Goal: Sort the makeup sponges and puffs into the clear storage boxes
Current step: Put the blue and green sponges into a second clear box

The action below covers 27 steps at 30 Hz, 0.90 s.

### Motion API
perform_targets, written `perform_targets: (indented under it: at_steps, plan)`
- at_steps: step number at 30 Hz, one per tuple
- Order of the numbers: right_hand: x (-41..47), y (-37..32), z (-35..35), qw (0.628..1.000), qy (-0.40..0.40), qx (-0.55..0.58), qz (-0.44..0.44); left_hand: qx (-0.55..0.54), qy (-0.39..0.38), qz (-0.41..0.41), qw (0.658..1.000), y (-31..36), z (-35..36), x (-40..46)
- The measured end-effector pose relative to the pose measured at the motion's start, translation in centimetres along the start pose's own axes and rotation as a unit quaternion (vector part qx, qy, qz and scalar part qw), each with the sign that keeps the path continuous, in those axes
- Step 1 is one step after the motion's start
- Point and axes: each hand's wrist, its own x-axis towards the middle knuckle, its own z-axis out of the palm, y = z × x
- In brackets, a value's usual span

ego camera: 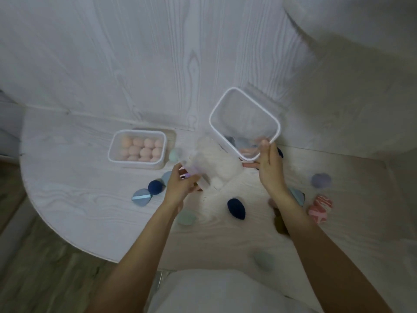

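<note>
No legible text or labels anywhere.

We see a pale wood-grain worktop (67, 181) carrying a clear box (137, 148) of peach sponges at nine o'clock, with navy (233, 208), blue (141, 197) and pink (319, 210) sponges scattered loose.
</note>
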Motion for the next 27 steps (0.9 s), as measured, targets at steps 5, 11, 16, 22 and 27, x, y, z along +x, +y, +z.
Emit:
perform_targets:
  at_steps: [5, 11, 16, 22, 27]
  plan:
    - [2.1, -0.6, 0.3, 0.999, -0.024, -0.034, 0.013, 0.018, 0.034, 0.013, 0.999, -0.2, -1.4, 0.3]
    - [1.7, -1.2, 0.5, 0.992, -0.109, 0.003, 0.056, 0.059, 0.042, 0.045, 0.996, -1.0, -5.8, -0.9]
    - [-0.4, -0.5, 5.1, 0.99, -0.126, 0.01, 0.062, 0.069, 0.098, 0.076, 0.99, -2.8, -10.3, -4.6]
    - [-3.6, 0.7, 12.3, 0.972, -0.219, -0.026, 0.079, 0.136, 0.255, 0.091, 0.953, -6.7, -15.7, -9.7]
    - [-5.9, 1.9, 15.3, 0.966, -0.241, -0.075, 0.048, 0.268, 0.322, 0.07, 0.905, -9.5, -18.2, -11.0]
